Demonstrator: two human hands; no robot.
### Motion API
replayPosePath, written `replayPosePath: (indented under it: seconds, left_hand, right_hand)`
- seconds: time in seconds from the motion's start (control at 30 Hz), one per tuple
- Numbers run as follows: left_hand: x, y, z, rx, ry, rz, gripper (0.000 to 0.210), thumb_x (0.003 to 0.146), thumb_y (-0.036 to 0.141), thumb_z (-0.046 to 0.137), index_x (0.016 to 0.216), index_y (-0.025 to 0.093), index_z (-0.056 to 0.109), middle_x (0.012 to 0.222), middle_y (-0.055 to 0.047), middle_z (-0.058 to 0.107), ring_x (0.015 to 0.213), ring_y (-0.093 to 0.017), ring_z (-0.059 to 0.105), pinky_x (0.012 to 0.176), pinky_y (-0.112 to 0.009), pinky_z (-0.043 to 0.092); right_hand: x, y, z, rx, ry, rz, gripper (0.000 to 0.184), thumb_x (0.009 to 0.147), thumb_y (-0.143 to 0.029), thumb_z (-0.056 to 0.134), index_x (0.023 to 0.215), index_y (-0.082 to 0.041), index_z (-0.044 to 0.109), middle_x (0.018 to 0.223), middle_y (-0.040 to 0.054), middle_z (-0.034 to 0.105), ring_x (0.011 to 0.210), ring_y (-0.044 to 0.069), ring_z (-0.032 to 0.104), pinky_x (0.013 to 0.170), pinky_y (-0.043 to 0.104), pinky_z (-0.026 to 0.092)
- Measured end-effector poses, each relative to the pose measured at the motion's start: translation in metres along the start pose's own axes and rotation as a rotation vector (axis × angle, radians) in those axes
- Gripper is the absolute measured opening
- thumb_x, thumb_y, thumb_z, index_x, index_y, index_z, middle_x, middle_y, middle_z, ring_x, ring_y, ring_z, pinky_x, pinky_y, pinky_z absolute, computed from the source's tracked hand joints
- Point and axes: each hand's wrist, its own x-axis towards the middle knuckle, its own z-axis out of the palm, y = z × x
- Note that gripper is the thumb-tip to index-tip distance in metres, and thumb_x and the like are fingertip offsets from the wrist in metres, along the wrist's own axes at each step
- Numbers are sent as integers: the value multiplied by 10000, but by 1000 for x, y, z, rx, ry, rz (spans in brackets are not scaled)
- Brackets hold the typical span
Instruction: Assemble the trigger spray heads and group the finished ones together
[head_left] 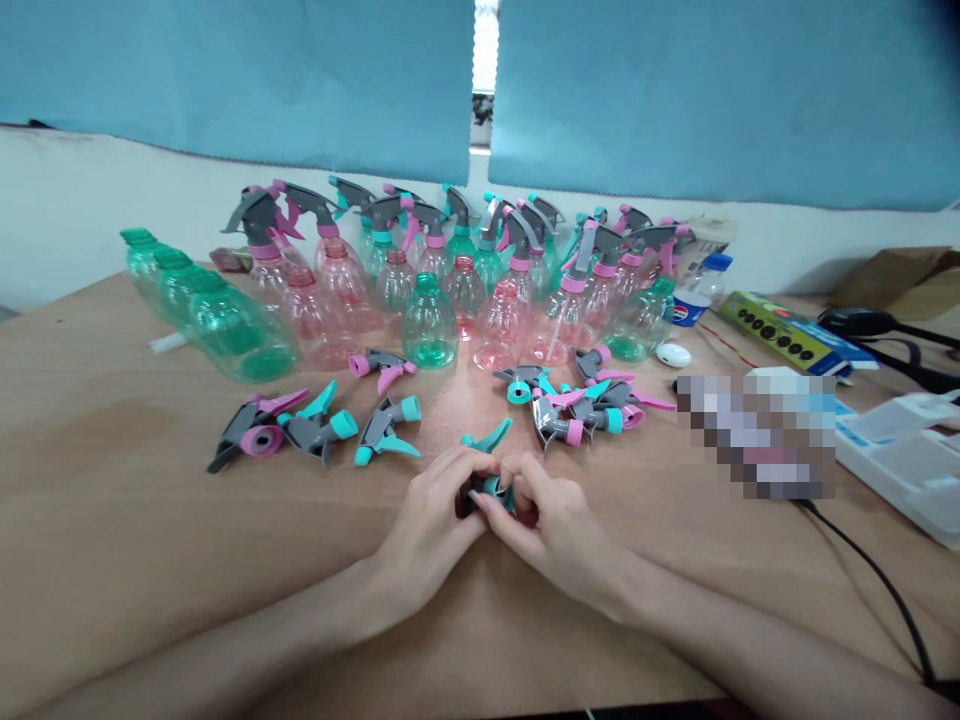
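Note:
Both hands meet near the middle of the table around one teal and grey trigger sprayer head (491,438). My left hand (431,510) is closed on its body from the left. My right hand (555,515) has its thumb and fingers at the teal collar. The teal trigger sticks up beyond the fingers, while much of the grey body is hidden by them. To the left lie loose pink and teal sprayer heads (319,435); more sprayer heads (559,420) are heaped to the right. A green bottle without a top (430,330) stands straight ahead.
Rows of pink and green bottles (349,285), many with sprayers fitted, fill the back. Some green bottles (240,335) lean or lie at left. On the right are a Pepsi bottle (690,300), a white oval piece (673,355), a box (780,330), a clear plastic case (900,440) and a cable (877,570).

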Motion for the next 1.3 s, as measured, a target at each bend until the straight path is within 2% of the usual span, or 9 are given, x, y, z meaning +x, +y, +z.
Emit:
replayPosePath:
  seconds: [0.27,0.37,0.57,0.73,0.9,1.13,1.3]
  left_hand:
    - [0,-1,-1,2,-31,-5,119,814,109,562,890,200,572,877,7,588,790,-153,542,708,-253,408]
    - [0,-4,-3,18,-48,-10,80,845,193,593,921,209,575,875,12,589,770,-148,538,705,-250,406]
    - [3,-5,-7,4,-105,-24,179,804,288,669,950,225,586,884,7,613,799,-166,557,722,-267,418]
    - [5,-6,-7,-1,-124,-14,176,786,268,681,934,223,597,878,9,612,807,-166,566,720,-269,425]
    - [6,-4,-8,-3,-127,-19,162,768,222,692,905,217,606,860,15,610,783,-156,560,702,-260,422]
    - [7,-4,-10,-36,-157,-34,188,736,246,718,891,220,615,872,12,623,799,-165,572,710,-272,436]
    - [6,-4,-9,-52,-172,-42,184,731,249,724,873,215,611,851,15,609,794,-162,562,697,-268,441]
  right_hand:
    - [1,0,-2,14,-11,9,125,885,-312,503,832,-201,485,552,-58,464,457,88,445,464,207,339]
    - [3,1,-12,41,-99,-25,152,895,-345,520,886,-194,530,558,-58,485,464,86,449,483,203,353]
    - [13,9,-36,31,-265,-114,144,895,-328,550,900,-193,600,561,-63,477,471,77,446,498,189,357]
    - [17,12,-38,121,-339,-103,199,926,-325,505,844,-191,626,693,-29,603,467,60,515,502,183,394]
    - [19,12,-40,107,-349,-122,208,941,-286,476,867,-197,648,788,-13,655,479,62,538,537,196,429]
    - [20,15,-46,-23,-346,-226,215,940,-291,474,936,-222,678,825,12,694,702,134,627,637,234,455]
    - [18,12,-45,-73,-332,-300,237,955,-231,430,927,-217,665,896,22,697,779,143,637,694,253,472]
